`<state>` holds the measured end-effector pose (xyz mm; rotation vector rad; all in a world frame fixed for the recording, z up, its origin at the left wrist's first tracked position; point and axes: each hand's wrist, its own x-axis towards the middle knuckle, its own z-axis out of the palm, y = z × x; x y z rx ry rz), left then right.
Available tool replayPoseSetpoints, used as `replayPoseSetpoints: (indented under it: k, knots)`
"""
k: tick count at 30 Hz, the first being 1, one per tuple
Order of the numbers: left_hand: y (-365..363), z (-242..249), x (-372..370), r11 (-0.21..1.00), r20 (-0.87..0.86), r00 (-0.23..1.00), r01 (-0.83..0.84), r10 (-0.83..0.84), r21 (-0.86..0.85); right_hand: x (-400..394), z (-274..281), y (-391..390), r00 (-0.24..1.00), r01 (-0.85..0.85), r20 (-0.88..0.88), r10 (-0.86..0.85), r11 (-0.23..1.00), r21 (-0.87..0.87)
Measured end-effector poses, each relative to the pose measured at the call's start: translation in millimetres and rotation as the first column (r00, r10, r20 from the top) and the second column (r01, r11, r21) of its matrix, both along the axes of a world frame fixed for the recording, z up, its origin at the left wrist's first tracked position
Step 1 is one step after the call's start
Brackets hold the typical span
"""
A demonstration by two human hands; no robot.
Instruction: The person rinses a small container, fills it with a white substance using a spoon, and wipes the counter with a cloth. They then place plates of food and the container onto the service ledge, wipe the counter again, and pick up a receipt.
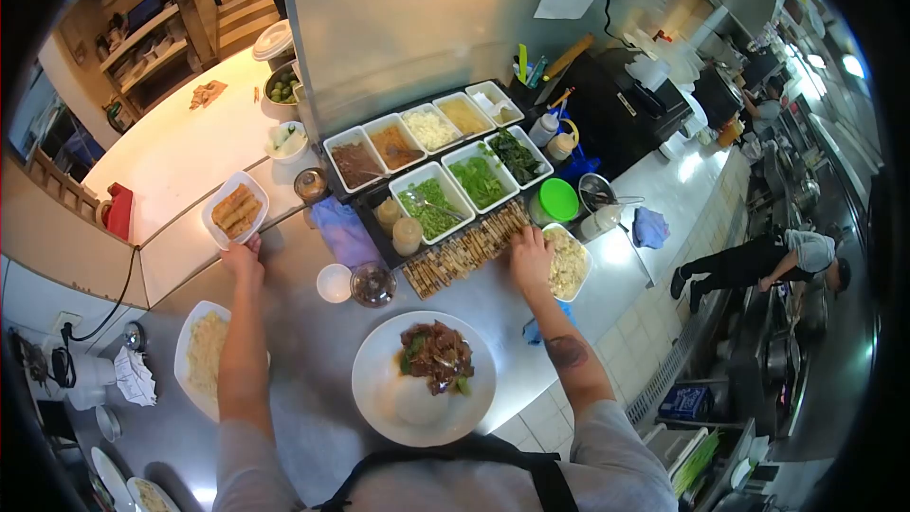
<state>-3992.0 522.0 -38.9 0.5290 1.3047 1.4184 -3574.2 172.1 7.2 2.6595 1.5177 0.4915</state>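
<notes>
My left hand (pixel 245 256) reaches to the near edge of a white dish (pixel 236 210) of golden rolls, its fingers closed at the rim. Over the right end of a row of browned, skewer-like strips (pixel 464 246) is my right hand (pixel 533 256); what its fingertips hold, if anything, is hidden. Just right of it sits a white container (pixel 567 265) of pale chopped food. A round white plate (pixel 379 389) with dark glazed meat and greens lies in front of my body.
Tubs of herbs (pixel 431 204) and toppings (pixel 431 128) stand behind the strips. A glass jar (pixel 373 284), a small white cup (pixel 334 283) and a purple cloth (pixel 341 232) are mid-counter. A noodle dish (pixel 206 351) is at left. A person (pixel 801 261) works at right.
</notes>
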Motion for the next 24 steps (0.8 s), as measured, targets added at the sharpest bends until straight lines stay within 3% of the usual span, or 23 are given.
replayPoseSetpoints:
  k: [5, 9, 11, 15, 16, 18, 20, 22, 23, 24]
  knots:
    - [19, -13, 2, 0.997, 0.044, 0.996, -0.078, 0.080, -0.025, 11, -11, -6, 0.999, -0.038, 0.019, 0.037, 0.996, 0.079]
    - [27, -15, 5, 0.983, 0.025, 0.984, -0.176, 0.177, -0.060, 10, -12, -3, 0.997, 0.080, 0.007, -0.080, 0.996, -0.037]
    - [40, -33, 1, 0.991, -0.024, 0.991, -0.130, 0.130, -0.015, 6, -3, -1, 0.993, 0.089, -0.065, -0.094, 0.994, -0.067]
    - [48, -26, 1, 0.998, 0.153, 0.988, -0.045, 0.038, 0.041, 4, -1, 5, 0.983, 0.178, -0.055, -0.177, 0.984, 0.020]
    - [50, -20, -2, 0.999, 0.173, 0.985, -0.011, 0.003, 0.044, 3, 3, 6, 0.987, 0.157, -0.058, -0.151, 0.983, 0.100]
    - [55, -9, -14, 0.972, 0.210, 0.963, 0.199, -0.171, -0.123, -1, 13, 7, 0.993, 0.113, -0.059, -0.102, 0.960, 0.255]
    - [47, 2, -26, 0.914, 0.193, 0.926, 0.359, -0.324, -0.187, 0, 29, 1, 0.989, 0.121, -0.122, -0.088, 0.945, 0.302]
    - [29, 22, -40, 0.914, 0.167, 0.923, 0.373, -0.348, -0.157, 10, 36, -6, 0.986, 0.054, -0.166, 0.009, 0.926, 0.374]
    - [18, 33, -48, 0.915, 0.152, 0.922, 0.376, -0.355, -0.143, 11, 34, -3, 0.959, 0.116, -0.280, 0.034, 0.858, 0.500]
    - [-8, 57, -49, 0.954, -0.006, 0.968, 0.245, -0.250, -0.171, 4, 45, -1, 0.918, 0.190, -0.390, 0.078, 0.775, 0.603]
